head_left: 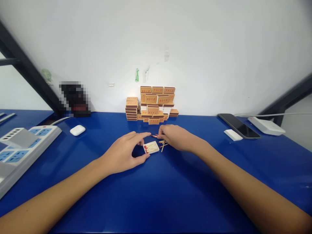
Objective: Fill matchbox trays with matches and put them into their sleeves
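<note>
A small white matchbox tray (151, 148) with red-tipped matches in it lies on the blue table (151, 191). My left hand (124, 151) is at the tray's left side, thumb and fingers apart around its near and far edges. Just right of the tray, my right hand (174, 137) is closed in a pinch on matches (155, 136), whose red tips point left. Several loose matches (162, 146) lie crossed on the table below its fingers.
Stacked matchboxes (153, 105) stand against the white wall behind the hands. A power strip (29, 146) and white case (77, 130) are at left. A phone (239, 125), small white block (233, 135) and white device (266, 126) lie at right.
</note>
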Demonstrator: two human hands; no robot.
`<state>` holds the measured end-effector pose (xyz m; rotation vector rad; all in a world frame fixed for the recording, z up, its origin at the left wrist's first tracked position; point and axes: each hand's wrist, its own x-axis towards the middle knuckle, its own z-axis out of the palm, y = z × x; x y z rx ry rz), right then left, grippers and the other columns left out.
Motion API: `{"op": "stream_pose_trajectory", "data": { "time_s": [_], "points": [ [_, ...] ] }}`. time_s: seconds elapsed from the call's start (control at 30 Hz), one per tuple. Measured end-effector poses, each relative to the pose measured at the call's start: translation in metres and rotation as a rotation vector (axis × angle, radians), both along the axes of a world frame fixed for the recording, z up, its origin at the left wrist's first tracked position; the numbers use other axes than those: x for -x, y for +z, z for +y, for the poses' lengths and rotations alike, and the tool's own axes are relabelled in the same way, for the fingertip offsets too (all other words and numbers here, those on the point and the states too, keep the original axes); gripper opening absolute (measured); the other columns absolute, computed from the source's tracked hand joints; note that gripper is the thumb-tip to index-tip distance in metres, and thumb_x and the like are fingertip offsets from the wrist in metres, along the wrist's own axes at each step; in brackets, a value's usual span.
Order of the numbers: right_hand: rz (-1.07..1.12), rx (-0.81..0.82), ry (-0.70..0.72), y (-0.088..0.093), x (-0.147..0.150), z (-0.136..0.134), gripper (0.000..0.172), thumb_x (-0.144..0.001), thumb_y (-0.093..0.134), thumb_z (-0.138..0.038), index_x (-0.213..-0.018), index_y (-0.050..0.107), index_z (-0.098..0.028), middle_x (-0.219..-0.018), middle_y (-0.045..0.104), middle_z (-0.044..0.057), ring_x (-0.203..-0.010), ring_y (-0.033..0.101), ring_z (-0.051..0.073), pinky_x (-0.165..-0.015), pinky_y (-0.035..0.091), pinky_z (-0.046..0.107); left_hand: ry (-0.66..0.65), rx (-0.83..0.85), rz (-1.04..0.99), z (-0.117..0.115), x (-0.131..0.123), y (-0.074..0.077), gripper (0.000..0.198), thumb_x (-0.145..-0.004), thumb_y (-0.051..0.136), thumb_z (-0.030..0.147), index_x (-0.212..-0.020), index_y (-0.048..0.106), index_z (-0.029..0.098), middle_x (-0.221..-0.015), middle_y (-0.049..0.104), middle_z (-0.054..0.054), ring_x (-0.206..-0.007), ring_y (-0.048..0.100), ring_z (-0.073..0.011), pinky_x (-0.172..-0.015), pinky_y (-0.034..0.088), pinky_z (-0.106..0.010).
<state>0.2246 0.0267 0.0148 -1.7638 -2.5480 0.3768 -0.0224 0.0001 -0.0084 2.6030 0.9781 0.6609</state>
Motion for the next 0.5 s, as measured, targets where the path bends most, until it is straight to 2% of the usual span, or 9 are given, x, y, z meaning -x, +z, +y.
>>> {"op": "stream_pose_trajectory", "data": {
  "time_s": [0.13, 0.27, 0.43, 0.5],
  "points": [
    [0.05, -0.037, 0.038, 0.005, -0.008, -0.012, 0.016, -0.106, 0.053, -0.024, -0.104, 0.066, -0.016, -0.109, 0.075, 0.012, -0.096, 0.069, 0.022, -0.076, 0.043, 0.03, 0.007, 0.014, -0.005, 0.001, 0.0, 0.0, 0.063, -0.09, 0.072, 0.035, -0.149, 0.049, 0.027, -0.107, 0.07, -0.002, -0.099, 0.065, -0.022, -0.093, 0.054, -0.042],
    [0.138, -0.081, 0.132, 0.014, -0.006, -0.033, 0.012, -0.106, 0.054, -0.023, -0.1, 0.064, -0.019, -0.102, 0.074, 0.006, -0.087, 0.068, 0.018, -0.071, 0.042, 0.027, 0.004, 0.025, 0.008, 0.001, -0.002, 0.0, 0.066, -0.09, 0.072, 0.034, -0.15, 0.047, 0.027, -0.108, 0.07, -0.003, -0.101, 0.064, -0.0224, -0.093, 0.054, -0.042],
    [-0.154, -0.226, 0.249, 0.008, 0.018, -0.052, 0.007, -0.098, 0.061, -0.009, -0.097, 0.063, -0.015, -0.099, 0.073, 0.008, -0.08, 0.069, 0.02, -0.061, 0.036, 0.029, -0.019, 0.044, 0.002, -0.001, -0.003, 0.001, 0.066, -0.09, 0.073, 0.032, -0.15, 0.047, 0.026, -0.11, 0.069, -0.003, -0.101, 0.064, -0.0221, -0.093, 0.055, -0.042],
    [-0.193, -0.279, 0.29, 0.003, 0.024, -0.052, 0.006, -0.097, 0.062, -0.009, -0.098, 0.063, -0.015, -0.098, 0.072, 0.007, -0.08, 0.069, 0.02, -0.059, 0.035, 0.03, -0.025, 0.044, -0.004, -0.002, -0.003, 0.002, 0.067, -0.09, 0.073, 0.032, -0.151, 0.047, 0.026, -0.11, 0.069, -0.004, -0.103, 0.064, -0.0222, -0.094, 0.055, -0.042]
  ]
}}
